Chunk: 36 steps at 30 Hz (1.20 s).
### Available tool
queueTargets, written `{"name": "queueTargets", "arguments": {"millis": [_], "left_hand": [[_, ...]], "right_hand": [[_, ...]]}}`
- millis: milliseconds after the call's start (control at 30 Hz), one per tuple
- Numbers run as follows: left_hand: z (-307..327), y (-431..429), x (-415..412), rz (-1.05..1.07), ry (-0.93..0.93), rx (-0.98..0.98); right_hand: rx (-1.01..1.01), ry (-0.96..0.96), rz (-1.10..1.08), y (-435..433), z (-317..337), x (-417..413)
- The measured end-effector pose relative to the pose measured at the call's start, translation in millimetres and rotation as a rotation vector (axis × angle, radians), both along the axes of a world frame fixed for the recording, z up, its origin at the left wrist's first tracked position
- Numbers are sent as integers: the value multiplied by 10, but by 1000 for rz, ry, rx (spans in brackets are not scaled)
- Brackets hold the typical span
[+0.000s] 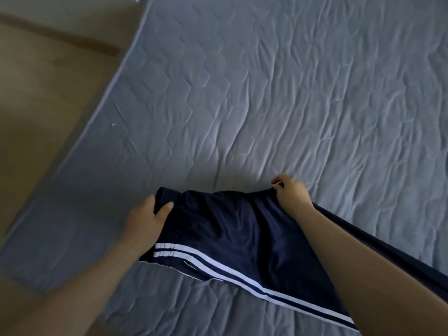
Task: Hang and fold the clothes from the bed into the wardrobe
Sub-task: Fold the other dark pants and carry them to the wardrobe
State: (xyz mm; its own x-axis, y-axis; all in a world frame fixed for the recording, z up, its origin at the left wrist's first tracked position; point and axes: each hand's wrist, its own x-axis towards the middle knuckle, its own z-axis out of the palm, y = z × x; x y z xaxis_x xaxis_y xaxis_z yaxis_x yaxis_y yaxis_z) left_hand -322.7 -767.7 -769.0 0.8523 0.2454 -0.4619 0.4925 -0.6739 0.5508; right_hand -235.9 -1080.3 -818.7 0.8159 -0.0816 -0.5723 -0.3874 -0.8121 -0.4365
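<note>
Dark navy track pants (232, 229) with two white side stripes lie across the grey quilted bed (266, 93), legs trailing to the lower right under my right arm. My left hand (145, 219) grips the left end of the waistband, thumb on top of the fabric. My right hand (291, 192) pinches the right end of the waistband with curled fingers and lifts it slightly off the bed. The waistband is stretched between both hands.
The bed's left edge (104, 100) runs diagonally from top centre to lower left. Beyond it is tan wooden floor (43, 93). No wardrobe is in view.
</note>
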Motion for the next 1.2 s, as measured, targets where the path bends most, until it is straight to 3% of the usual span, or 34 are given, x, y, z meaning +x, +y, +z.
{"name": "queueTargets", "arguments": {"millis": [200,400,567,700,967,1200], "left_hand": [[-370,971,278,-34,72,92],[-684,1315,284,-13,198,119],[-612,1147,265,-56,71,183],[-341,701,300,-149,-21,255],[-157,-909,183,-362,-4,12],[-227,-2593,-170,-591,0,-49]], "right_hand": [[5,4,126,887,-371,236],[-73,-6,172,1183,-492,233],[-161,-41,178,1048,-280,9],[-162,-48,60,680,-42,-279],[-197,-21,-135,-694,209,-1167],[-243,-14,-339,-2246,241,-2117]]}}
